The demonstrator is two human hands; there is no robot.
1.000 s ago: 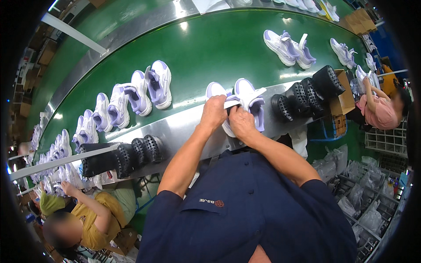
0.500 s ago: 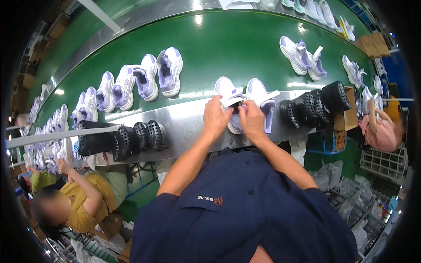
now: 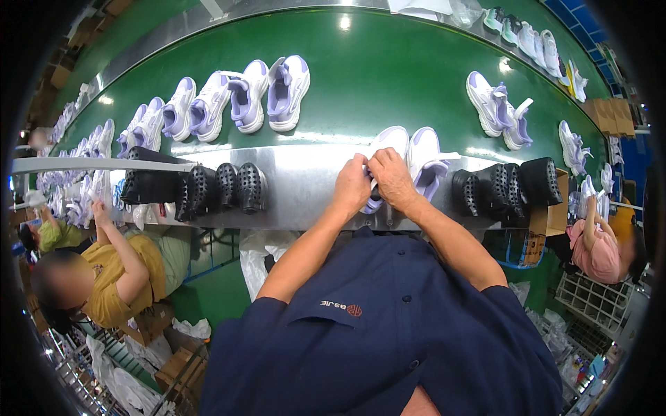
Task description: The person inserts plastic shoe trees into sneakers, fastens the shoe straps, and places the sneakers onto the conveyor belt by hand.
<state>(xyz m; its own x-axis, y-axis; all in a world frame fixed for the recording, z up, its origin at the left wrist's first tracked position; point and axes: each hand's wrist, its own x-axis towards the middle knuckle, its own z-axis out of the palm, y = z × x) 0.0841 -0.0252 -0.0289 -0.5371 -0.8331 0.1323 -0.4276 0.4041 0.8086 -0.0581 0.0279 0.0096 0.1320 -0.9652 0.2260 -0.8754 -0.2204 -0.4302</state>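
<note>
A white and lilac sneaker [image 3: 393, 138] stands toe-away at the metal edge in front of me, largely covered by my hands. My left hand [image 3: 353, 184] is closed with bent fingers at the left side of its opening. Across the top of the opening lies my right hand [image 3: 393, 179], its fingers curled down onto the strap and tongue area. What exactly the fingertips pinch is hidden. Something dark shows in the opening between the hands. Close on the right stands a matching sneaker [image 3: 424, 154], its white strap sticking out sideways; neither hand touches it.
Black perforated shoe forms [image 3: 227, 186] stand on the metal ledge [image 3: 300, 184] at left, with more black forms [image 3: 494, 188] at right. Sneakers [image 3: 248, 97] line the green belt [image 3: 388, 69]. Co-workers sit at left [image 3: 128, 274] and right [image 3: 595, 246]. A cardboard box [image 3: 553, 208] adjoins the right forms.
My right hand has moved over the sneaker's opening, closer to my left hand, hiding more of the strap. The whole view has shifted slightly.
</note>
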